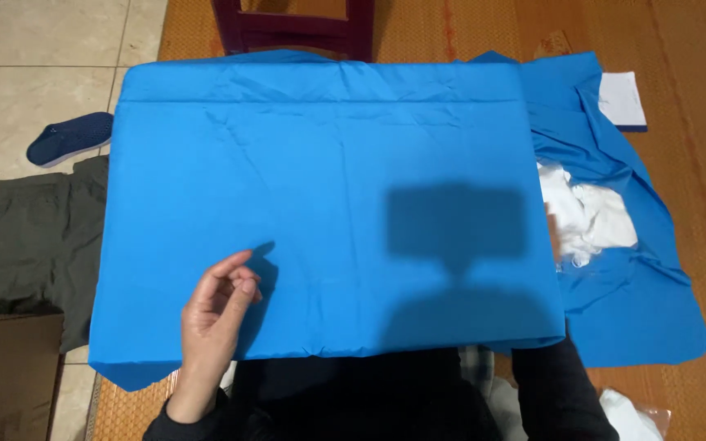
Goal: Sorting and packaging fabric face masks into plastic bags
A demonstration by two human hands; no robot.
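Observation:
A bright blue cloth [328, 163] lies spread flat over a low board or table in front of me. My left hand [216, 314] hovers over its near left part with the fingers loosely curled and the thumb close to the fingertips, holding nothing. My right hand [553, 238] is mostly hidden behind the cloth's right edge; only a sliver of fingers shows there, next to a white crumpled cloth [588, 214]. My right sleeve [553, 392] is dark. Whether the right hand grips anything cannot be seen.
More blue fabric [631, 302] lies rumpled on the woven mat [696, 204] at right. A white paper or card [621, 100] rests at the far right. A dark blue shoe [71, 137] and an olive garment [34, 245] lie on the tiled floor at left. A dark chair [296, 28] stands behind.

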